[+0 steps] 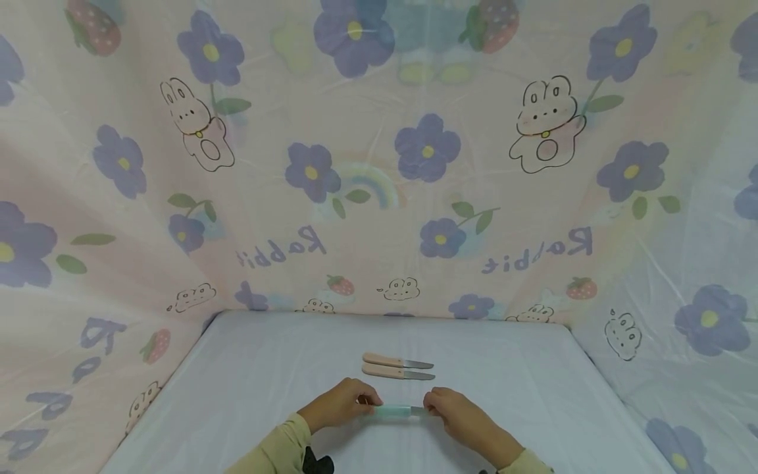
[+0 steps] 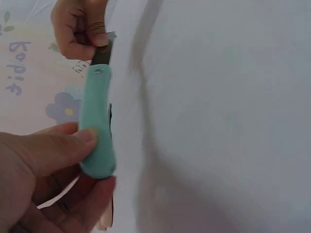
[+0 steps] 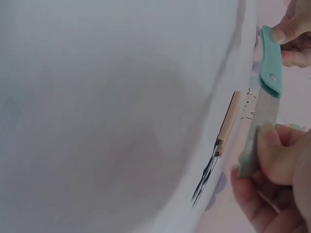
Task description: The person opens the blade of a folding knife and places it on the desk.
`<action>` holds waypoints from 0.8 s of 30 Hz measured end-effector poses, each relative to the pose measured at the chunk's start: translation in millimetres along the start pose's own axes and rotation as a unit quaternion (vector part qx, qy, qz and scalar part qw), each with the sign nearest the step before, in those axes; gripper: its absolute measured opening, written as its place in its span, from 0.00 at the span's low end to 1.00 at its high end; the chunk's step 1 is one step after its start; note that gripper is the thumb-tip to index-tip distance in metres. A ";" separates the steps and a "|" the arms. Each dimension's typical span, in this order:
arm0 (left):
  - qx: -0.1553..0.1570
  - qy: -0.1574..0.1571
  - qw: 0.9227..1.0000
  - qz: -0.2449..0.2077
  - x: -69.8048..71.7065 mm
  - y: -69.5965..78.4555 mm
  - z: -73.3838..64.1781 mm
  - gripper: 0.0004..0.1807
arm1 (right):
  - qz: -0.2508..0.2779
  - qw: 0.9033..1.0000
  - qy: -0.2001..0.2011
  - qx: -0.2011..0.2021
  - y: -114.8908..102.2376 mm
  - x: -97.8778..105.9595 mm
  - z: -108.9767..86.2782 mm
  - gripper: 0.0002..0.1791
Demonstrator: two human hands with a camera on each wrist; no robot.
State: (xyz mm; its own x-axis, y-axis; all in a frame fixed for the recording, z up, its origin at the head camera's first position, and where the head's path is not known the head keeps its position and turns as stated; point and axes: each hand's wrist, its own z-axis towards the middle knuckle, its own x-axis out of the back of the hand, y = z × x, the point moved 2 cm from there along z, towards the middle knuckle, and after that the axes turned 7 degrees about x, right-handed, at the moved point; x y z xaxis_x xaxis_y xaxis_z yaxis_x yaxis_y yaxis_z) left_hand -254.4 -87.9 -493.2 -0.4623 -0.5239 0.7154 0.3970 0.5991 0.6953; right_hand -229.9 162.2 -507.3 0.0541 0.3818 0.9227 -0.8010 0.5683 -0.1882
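Note:
A folding knife with a mint-green handle [image 1: 393, 411] is stretched between both hands, its metal blade [image 3: 266, 110] extended from the handle. My left hand [image 1: 348, 403] pinches the butt end of the handle, with the thumb on its face in the left wrist view. My right hand [image 1: 458, 415] pinches the blade near its tip between thumb and fingers, covering part of it. Beyond the hands, two knives with peach-coloured handles [image 1: 381, 372] lie side by side on the white table, blades pointing right.
The white table surface [image 1: 284, 349] is enclosed by a printed curtain [image 1: 367, 230] with flowers, rabbits and strawberries at the back and both sides. A dark object [image 1: 318, 461] shows beside the left sleeve at the bottom edge.

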 end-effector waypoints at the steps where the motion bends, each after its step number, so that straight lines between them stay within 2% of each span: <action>1: 0.005 0.009 1.000 0.001 0.1 -0.2 0.3 0.06 | -0.011 1.000 0.006 0.001 0.3 0.0 0.1 0.10; 5: 0.001 0.055 0.998 0.026 -0.2 -1.5 0.1 0.07 | -0.037 0.999 0.035 0.002 0.3 1.2 0.3 0.08; 7: -0.013 0.085 0.994 0.064 -0.4 -1.9 -0.7 0.07 | -0.040 0.998 0.055 0.009 -0.9 2.4 0.5 0.07; 10: -0.039 0.133 0.981 0.133 -1.2 -1.7 -2.4 0.08 | -0.056 0.994 0.086 0.032 -2.7 3.4 2.6 0.08; 14: -0.073 0.189 0.956 0.211 -2.1 0.0 -1.2 0.09 | -0.107 0.986 0.113 0.060 -1.1 0.4 9.6 0.10; 16: -0.086 0.205 0.946 0.236 -3.0 -1.0 2.7 0.09 | -0.132 0.983 0.117 0.061 1.9 -3.1 13.9 0.11; 19: -0.090 0.222 0.934 0.265 -6.1 -7.1 11.0 0.10 | -0.156 0.980 0.112 0.046 7.7 -9.4 19.6 0.11; 21: -0.083 0.229 0.930 0.274 -8.3 -12.2 16.3 0.09 | -0.162 0.981 0.104 0.032 11.1 -13.6 22.8 0.11; 24: -0.068 0.236 0.931 0.272 -10.9 -18.5 21.9 0.08 | -0.165 0.982 0.094 0.016 14.6 -19.6 27.1 0.11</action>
State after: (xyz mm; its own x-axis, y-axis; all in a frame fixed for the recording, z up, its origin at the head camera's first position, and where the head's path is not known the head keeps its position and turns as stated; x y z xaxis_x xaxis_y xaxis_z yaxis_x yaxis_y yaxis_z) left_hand -274.1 -80.1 -515.3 0.2225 -0.3924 0.8925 0.5824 0.7876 0.2011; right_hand -258.7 143.4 -519.0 0.4203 0.3095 0.8530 -0.7400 0.6610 0.1248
